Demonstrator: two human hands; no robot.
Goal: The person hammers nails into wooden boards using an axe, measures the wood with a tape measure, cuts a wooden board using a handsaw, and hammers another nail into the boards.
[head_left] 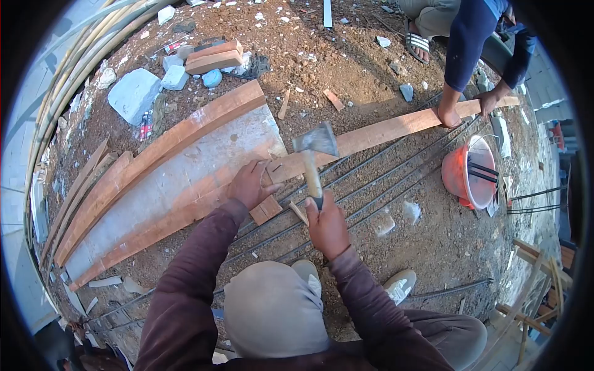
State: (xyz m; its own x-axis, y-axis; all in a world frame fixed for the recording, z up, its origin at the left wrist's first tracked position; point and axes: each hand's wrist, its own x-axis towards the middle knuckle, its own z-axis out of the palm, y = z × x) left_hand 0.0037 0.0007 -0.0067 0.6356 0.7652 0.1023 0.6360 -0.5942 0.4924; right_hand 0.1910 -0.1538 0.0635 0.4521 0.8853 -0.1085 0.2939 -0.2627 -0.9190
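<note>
As hands (328, 230) touch 1 hatchet (313, 174), 1 board (377, 127)

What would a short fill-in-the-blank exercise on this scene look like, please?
The person's ____ hand grips the hatchet. The long strip under the co-worker's hands is made of ____. The dark bars stick out of the open, reddish ____.

Missing words: right; wood; bucket.

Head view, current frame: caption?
Right hand grips a hatchet; left hand rests on the wood; a co-worker holds the far end.
</note>
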